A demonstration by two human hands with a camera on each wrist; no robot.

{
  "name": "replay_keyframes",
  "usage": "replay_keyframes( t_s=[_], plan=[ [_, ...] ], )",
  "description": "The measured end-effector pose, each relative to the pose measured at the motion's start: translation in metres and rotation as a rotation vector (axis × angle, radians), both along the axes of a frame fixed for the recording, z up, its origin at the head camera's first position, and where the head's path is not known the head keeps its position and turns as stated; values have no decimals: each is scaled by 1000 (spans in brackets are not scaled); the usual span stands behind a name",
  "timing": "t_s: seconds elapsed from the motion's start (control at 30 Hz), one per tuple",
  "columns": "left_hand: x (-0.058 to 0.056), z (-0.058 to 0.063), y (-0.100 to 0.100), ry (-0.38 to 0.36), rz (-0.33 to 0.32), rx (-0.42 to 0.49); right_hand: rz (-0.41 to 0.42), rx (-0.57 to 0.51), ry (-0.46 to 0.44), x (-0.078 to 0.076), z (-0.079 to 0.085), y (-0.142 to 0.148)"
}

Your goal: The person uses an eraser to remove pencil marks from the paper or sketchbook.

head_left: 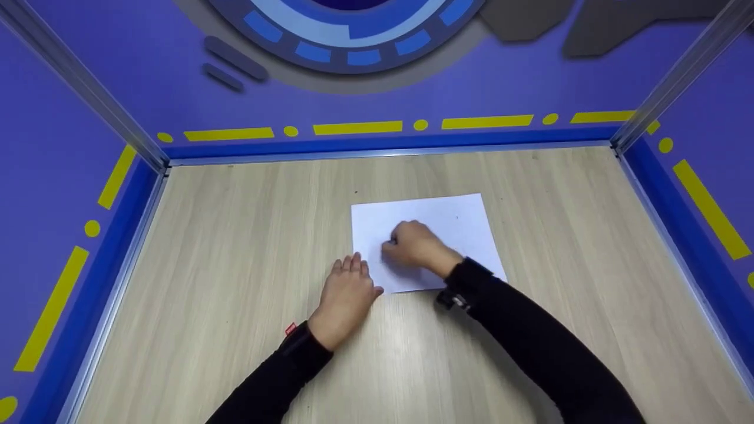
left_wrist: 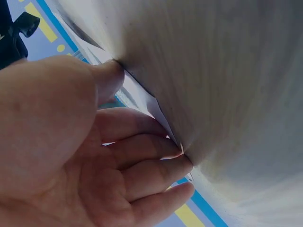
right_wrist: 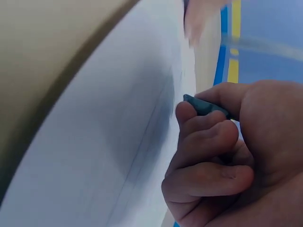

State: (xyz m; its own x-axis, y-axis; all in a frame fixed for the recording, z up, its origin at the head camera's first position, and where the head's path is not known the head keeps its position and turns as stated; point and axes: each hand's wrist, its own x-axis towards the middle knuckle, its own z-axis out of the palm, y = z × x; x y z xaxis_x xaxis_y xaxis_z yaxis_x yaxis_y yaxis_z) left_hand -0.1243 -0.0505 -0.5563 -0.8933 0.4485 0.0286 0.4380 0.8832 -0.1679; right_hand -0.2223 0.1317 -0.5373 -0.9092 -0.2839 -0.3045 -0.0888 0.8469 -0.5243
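A white sheet of paper (head_left: 459,235) lies on the wooden table, with faint thin lines across it in the right wrist view. My right hand (head_left: 415,244) is over its middle and pinches a small dark teal eraser-like block (right_wrist: 203,106) between thumb and fingers. The other fingers are curled into the palm, and much of the block is hidden by them. My left hand (head_left: 347,294) rests at the sheet's lower left corner, fingers straight and thumb (left_wrist: 111,78) by the near edge.
Light wood tabletop (head_left: 235,265) surrounds the sheet. Blue-purple panels with yellow marks (head_left: 358,127) stand at the back and both sides, joined by metal posts (head_left: 665,82). A dark wrist device (head_left: 452,299) sits under the right cuff.
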Motion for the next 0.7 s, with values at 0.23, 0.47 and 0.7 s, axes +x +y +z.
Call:
replay_keyframes(
  t_s=[0.23,0.47,0.7],
  plan=[
    [0,-1,0,42,-5,6,24,19,33,-2,-6,-39],
    [-1,2,2,-8,15,-21,0,61,35,-3,-10,-30],
    [0,0,1,-8,16,-29,-34,35,61,1,-14,13]
  ],
)
